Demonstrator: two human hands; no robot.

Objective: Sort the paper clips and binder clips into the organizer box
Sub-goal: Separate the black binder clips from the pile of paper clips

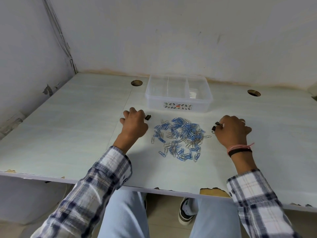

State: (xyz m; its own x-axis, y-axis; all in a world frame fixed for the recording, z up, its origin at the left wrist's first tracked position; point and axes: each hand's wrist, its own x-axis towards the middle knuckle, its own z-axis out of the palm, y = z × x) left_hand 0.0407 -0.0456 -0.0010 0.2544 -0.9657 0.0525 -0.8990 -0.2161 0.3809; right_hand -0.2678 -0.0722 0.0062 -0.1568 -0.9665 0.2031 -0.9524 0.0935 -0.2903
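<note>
Left hand (134, 123) was curled beside 1 black binder clip (147, 117) lying on the table (68, 134); whether it touched could not be told. Right hand (231, 128) pinched a second binder clip (216, 125). Paper clips (180, 136) lay heaped mid-table between both hands, the clear organizer box (178, 98) near the table's far edge.

Blue and silver paper clips (180, 137) lie heaped between my hands. One black binder clip (147, 117) sits by my left hand (134, 123); my right hand (231, 130) pinches another (215, 126). Behind stands the clear, divided organizer box (178, 95), open-topped.
</note>
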